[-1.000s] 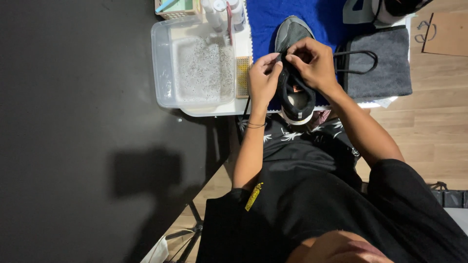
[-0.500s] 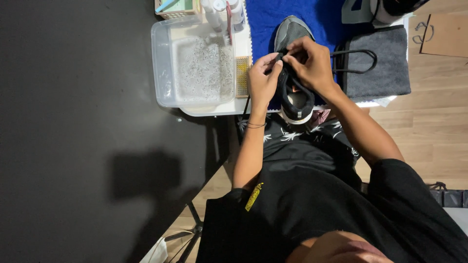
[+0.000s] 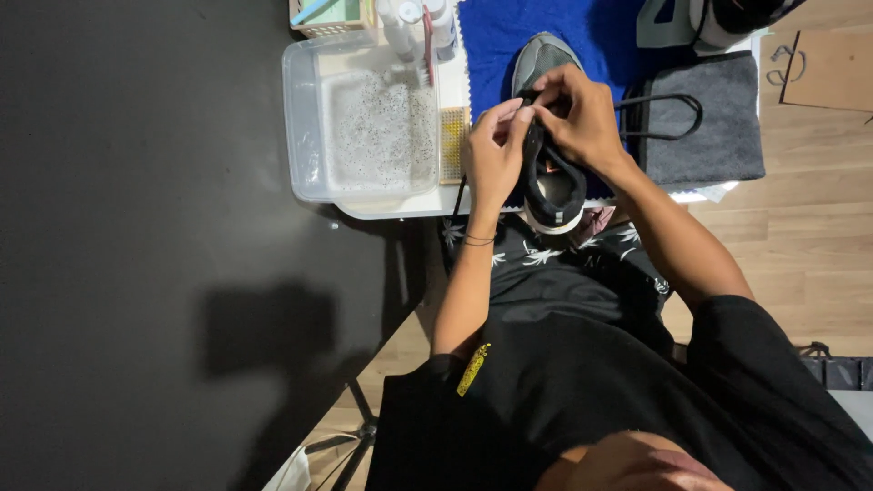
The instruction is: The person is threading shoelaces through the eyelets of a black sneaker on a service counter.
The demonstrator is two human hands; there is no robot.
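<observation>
The person is sitting at the near edge of a small white table (image 3: 400, 207), and a grey and black sneaker with a white sole (image 3: 548, 173) is lying at that edge, its heel overhanging toward the lap and its grey toe pointing away onto a blue cloth (image 3: 496, 41). The sneaker's long axis is running near to far, straight out from the body, so both hands are meeting it from above at its middle.

The left hand (image 3: 491, 155) is coming in from the left side of the sneaker, fingers pressed together in a pinch at the tongue area, apparently on a thin black lace (image 3: 664, 114); the exact grip is too small to tell. The right hand (image 3: 582, 118) is lying across the upper from the right, fingers curled and pinching at the same spot, touching the left fingertips. Both are equally close to it. The lace is looping away rightward over a folded grey towel (image 3: 705, 127).

Left of the sneaker, just beside the left hand, a clear plastic tub of foamy water (image 3: 364, 118) is filling the table's left part. Toward the far edge, white bottles (image 3: 418, 23) are standing, and a second shoe (image 3: 709, 18) is lying at the far right corner. Open room is lying mainly to the right, over the towel.
</observation>
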